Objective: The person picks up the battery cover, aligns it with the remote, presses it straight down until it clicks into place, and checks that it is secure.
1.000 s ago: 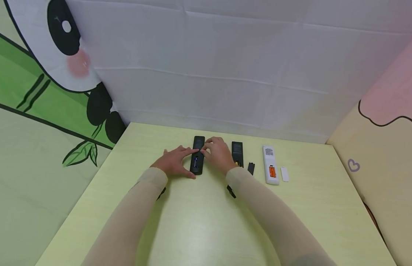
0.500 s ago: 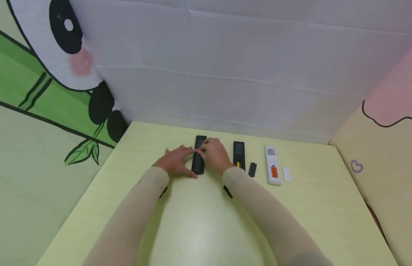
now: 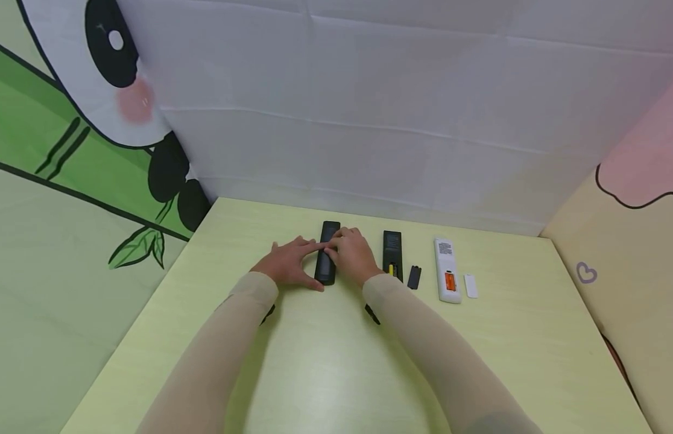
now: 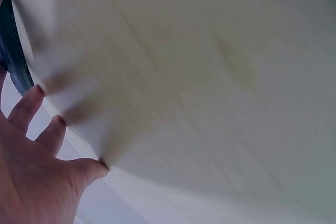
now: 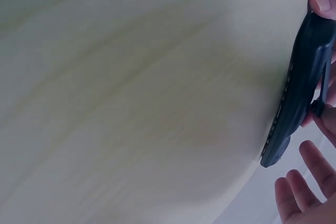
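Observation:
A black remote control [image 3: 328,230] lies back up near the far edge of the table. My left hand [image 3: 286,263] spans its left side, index finger reaching over the remote and thumb by its near end. From the right, my right hand [image 3: 354,258] bends over it. In the right wrist view, a thin black battery cover [image 5: 325,80] stands slightly away from the remote's back, its end pinched by the right fingers [image 5: 329,119]. The battery compartment is hidden in the head view. Only a dark remote edge [image 4: 13,45] shows in the left wrist view.
Right of the hands lies another black remote [image 3: 392,244] with its compartment uncovered, a yellow battery visible inside. Its loose black cover [image 3: 415,277] is beside it. Farther right are a white remote [image 3: 446,259] with an orange battery and a white cover [image 3: 470,286].
The right hand has shifted slightly left and closer over the black remote. The battery compartment, visible a second ago, is now covered from the head view. The left hand keeps its pose.

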`<action>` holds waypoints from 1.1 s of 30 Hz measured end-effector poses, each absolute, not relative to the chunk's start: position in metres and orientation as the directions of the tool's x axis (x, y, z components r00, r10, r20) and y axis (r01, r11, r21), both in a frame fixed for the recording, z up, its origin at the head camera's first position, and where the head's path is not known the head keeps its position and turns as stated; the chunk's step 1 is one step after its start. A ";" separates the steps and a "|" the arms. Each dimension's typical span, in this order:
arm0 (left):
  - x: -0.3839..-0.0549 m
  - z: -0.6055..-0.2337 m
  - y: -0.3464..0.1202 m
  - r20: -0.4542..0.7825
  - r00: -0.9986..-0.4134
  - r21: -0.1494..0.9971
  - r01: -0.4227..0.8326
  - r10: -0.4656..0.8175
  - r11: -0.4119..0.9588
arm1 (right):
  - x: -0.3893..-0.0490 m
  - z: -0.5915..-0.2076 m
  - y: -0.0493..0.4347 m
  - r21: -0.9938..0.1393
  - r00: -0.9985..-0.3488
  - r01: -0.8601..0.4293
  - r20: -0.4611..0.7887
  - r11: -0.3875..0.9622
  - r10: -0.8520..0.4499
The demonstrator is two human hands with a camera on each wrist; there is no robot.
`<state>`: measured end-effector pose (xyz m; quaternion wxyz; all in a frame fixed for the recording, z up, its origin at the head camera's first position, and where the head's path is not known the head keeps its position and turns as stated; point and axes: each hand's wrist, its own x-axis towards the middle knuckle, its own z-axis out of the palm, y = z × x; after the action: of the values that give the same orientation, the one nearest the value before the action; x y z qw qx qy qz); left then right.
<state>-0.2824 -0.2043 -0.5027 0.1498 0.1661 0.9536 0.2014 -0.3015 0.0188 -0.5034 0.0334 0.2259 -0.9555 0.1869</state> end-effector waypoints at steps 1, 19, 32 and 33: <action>-0.282 -0.503 -0.204 -0.218 -0.900 0.433 0.257 0.377 0.864 | -0.302 -0.505 0.019 -0.346 -0.896 -0.443 0.149 0.827 -0.418; -0.285 -0.504 -0.205 -0.218 -0.897 0.444 0.259 0.384 0.858 | -0.313 -0.523 0.023 -0.251 -0.855 -0.516 0.198 0.819 -0.478; -0.283 -0.504 -0.204 -0.213 -0.894 0.447 0.270 0.395 0.853 | -0.299 -0.512 0.023 -0.131 -0.824 -0.557 0.214 0.820 -0.525; -0.283 -0.504 -0.204 -0.213 -0.894 0.446 0.270 0.394 0.854 | -0.296 -0.508 0.022 -0.103 -0.823 -0.558 0.200 0.824 -0.532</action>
<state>-0.2831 -0.2043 -0.5041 0.1498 0.1743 0.9510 0.2068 -0.2961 0.0221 -0.5077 0.0816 0.2864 -0.9514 0.0788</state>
